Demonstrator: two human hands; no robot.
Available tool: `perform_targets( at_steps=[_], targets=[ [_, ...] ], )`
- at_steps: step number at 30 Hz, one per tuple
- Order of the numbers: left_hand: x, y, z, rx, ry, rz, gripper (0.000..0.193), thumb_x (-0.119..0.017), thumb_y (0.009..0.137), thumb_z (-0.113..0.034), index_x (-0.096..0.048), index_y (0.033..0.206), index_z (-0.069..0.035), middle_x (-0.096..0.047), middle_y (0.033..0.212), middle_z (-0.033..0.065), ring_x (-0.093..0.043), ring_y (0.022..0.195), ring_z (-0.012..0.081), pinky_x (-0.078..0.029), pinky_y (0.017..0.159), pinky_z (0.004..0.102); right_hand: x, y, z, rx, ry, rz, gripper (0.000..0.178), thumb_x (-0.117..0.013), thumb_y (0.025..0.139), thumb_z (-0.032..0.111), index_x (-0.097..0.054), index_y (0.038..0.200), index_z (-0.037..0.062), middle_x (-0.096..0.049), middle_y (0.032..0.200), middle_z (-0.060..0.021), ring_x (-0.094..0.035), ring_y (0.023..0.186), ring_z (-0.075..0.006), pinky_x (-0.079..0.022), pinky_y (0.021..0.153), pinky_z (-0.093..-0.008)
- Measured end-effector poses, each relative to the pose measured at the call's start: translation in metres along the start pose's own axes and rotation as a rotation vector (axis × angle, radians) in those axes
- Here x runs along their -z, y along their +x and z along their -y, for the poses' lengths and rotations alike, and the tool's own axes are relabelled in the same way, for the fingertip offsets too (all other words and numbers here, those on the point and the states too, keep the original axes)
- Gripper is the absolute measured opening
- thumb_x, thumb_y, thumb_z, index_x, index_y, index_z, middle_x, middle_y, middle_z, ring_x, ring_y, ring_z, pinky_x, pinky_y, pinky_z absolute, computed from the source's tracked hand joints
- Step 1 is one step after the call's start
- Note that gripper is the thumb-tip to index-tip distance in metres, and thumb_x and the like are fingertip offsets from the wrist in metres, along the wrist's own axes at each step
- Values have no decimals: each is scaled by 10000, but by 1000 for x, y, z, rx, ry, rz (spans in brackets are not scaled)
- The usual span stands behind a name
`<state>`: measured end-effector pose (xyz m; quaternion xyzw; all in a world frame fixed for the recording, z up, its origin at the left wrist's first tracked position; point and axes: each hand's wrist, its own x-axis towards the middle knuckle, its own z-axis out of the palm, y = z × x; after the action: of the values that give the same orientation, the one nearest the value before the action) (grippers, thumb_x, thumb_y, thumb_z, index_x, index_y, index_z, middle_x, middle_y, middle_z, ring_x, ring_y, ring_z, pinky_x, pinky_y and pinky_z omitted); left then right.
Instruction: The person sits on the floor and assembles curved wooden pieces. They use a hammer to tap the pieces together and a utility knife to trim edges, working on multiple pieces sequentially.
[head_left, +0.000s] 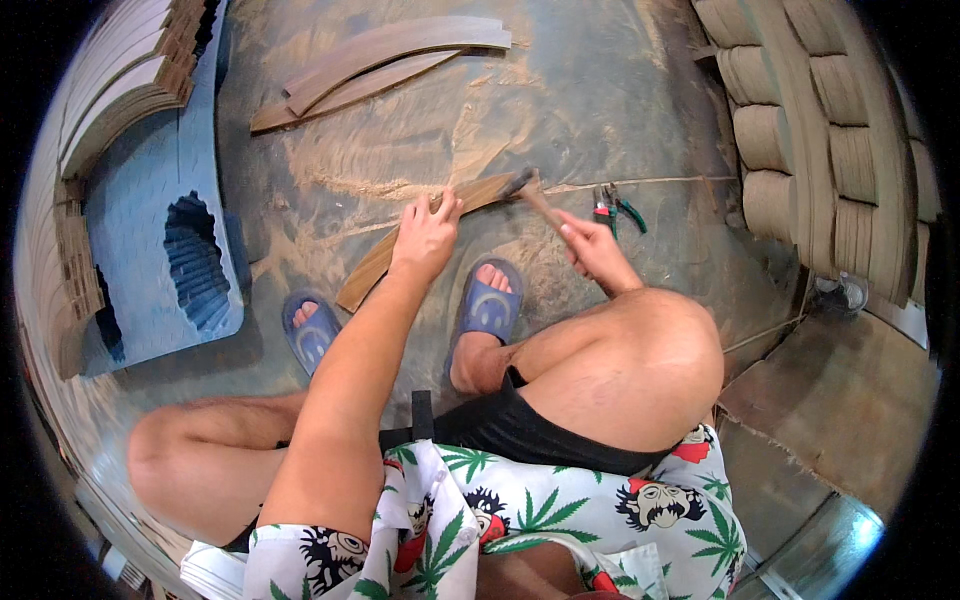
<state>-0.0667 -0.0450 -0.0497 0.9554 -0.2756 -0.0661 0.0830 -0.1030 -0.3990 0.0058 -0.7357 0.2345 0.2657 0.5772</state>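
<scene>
A curved wooden slat (370, 272) lies on the floor in front of my feet, slanting from lower left to upper right. My left hand (428, 238) grips it near the middle, fingers bent over its far edge. In my right hand (598, 252) is a hammer (545, 208), held by its wooden handle. The dark hammer head is at the slat's right end; whether it touches the wood I cannot tell. Just beyond my right hand, pliers (628, 212) with green handles lie on the floor, with something red beside them.
Several more curved slats (400, 55) lie on the dusty floor ahead. On the left, stacked curved boards (125, 110) rest by a blue plastic pallet (150, 200). Tall stacks of curved wooden pieces (765, 135) stand at right, above a brown board (830, 390). Blue sandals (490, 305) are on my feet.
</scene>
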Motion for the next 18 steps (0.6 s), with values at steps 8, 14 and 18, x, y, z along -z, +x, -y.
perform_targets(
  at_steps=[8, 14, 18],
  targets=[
    [-1, -6, 7, -2, 31, 25, 604, -595, 984, -110, -592, 1588, -124, -502, 1676, 74, -585, 1240, 344, -500, 1024, 439, -65, -47, 10, 633, -812, -205, 485, -713, 1048, 139, -702, 1520, 250, -639, 880, -54, -642, 766, -257, -532, 710, -366],
    [-3, -3, 7, -1, -18, 35, 624, -597, 981, -103, -581, 1604, -144, -494, 1687, 69, -582, 1245, 346, -504, 1048, 438, -64, -41, -6, 756, -1119, -105, 643, -693, 972, 118, -626, 1560, 368, -641, 996, -114, -694, 888, -337, -584, 699, -492],
    [-3, -11, 10, -15, 29, -51, 536, -590, 1013, -139, -632, 1546, -113, -553, 1626, 78, -599, 1220, 328, -505, 1023, 424, -46, -34, -8, 557, -1056, -314, 605, -670, 981, 79, -655, 1552, 275, -646, 948, -134, -698, 892, -354, -573, 748, -464]
  ],
)
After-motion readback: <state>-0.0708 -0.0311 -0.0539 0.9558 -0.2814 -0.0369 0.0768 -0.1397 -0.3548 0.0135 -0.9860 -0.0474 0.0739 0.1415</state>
